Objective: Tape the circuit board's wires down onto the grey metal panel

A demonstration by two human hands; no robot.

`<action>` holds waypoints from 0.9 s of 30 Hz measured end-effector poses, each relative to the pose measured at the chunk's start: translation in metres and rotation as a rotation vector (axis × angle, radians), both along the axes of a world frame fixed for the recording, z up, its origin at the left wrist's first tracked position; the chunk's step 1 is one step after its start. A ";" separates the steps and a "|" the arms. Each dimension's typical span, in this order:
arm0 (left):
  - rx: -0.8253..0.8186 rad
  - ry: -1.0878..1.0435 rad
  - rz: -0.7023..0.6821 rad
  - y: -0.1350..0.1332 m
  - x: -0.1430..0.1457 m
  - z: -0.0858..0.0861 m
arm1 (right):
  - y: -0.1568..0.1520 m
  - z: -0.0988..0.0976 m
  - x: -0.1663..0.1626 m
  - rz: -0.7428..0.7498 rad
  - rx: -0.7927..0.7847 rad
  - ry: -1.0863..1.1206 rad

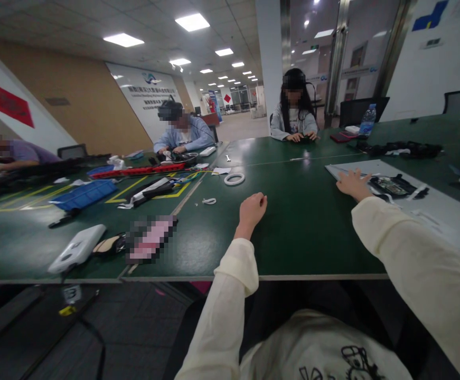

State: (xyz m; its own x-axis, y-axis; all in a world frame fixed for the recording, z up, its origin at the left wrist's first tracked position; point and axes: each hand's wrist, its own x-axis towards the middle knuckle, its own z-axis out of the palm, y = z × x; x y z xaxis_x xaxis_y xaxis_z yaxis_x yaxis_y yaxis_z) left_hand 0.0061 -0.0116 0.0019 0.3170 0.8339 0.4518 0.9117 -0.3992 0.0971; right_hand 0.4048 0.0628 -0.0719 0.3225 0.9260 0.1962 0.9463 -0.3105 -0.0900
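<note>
My left hand (252, 211) rests on the green table (293, 243) with its fingers curled into a loose fist, and nothing shows in it. Over the left edge of a white board (447, 227) lies my right hand (354, 184), fingers spread. It appears to touch the board, just left of an opened dark device with a circuit board (394, 186). Pale strips lie by that device. A white ring-shaped roll (234, 179) sits beyond my left hand, and a small coiled white cable (209, 201) is to its left.
A pink phone (152, 240), a white power bank (77, 248) and a blue tray (83, 194) lie on the left. A small wrench (228, 158) lies farther off. A water bottle (367, 121) stands at the far right. Several people sit around the table.
</note>
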 end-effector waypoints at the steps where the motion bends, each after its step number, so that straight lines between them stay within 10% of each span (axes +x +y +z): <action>1: -0.008 -0.001 0.005 0.000 0.000 0.000 | -0.002 0.002 0.001 0.008 -0.015 -0.007; 21: -0.059 -0.008 -0.018 0.011 0.002 -0.007 | -0.030 0.013 0.011 -0.023 0.066 0.071; 27: -0.076 0.008 -0.028 0.008 0.004 -0.006 | -0.055 0.030 0.040 -0.347 0.411 0.314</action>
